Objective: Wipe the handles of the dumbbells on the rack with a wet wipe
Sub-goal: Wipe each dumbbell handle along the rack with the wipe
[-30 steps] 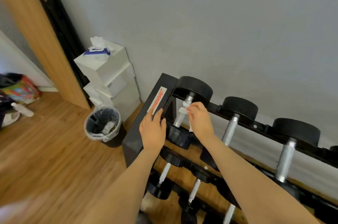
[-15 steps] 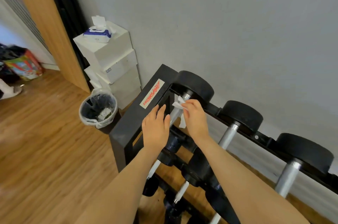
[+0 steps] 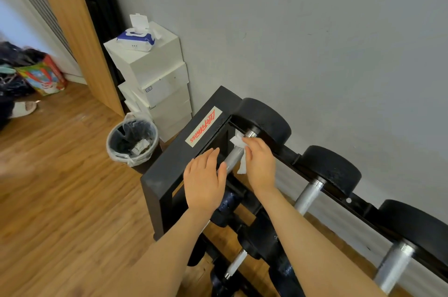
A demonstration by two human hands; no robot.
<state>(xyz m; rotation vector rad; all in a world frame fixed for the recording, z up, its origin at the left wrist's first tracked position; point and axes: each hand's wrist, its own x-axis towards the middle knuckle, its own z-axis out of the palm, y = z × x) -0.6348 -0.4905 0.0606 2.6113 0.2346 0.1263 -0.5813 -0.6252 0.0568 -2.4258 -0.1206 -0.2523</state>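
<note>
Seen from a head-worn camera looking down, a black rack (image 3: 169, 170) stands against a grey wall, with dumbbells resting across its rails. A white sticker (image 3: 203, 130) on the rack's end frame has red script that seems to read "Life Fitness". The right hand (image 3: 260, 163) curls its fingers round a white wipe (image 3: 240, 145), holding it against the upper end of the silver handle (image 3: 234, 158) of the leftmost top dumbbell (image 3: 266, 121). The left hand (image 3: 204, 180) lies flat with fingers straight, holding nothing, resting on the rack frame just beside that handle. Two more dumbbells sit to the right on the same rail. Left of the rack, a lined bin (image 3: 132, 142) stands on the wooden floor beside stacked white boxes (image 3: 155, 78), with a blue wipe pack (image 3: 136, 38), lid open, on top; its print is too small to read.
</note>
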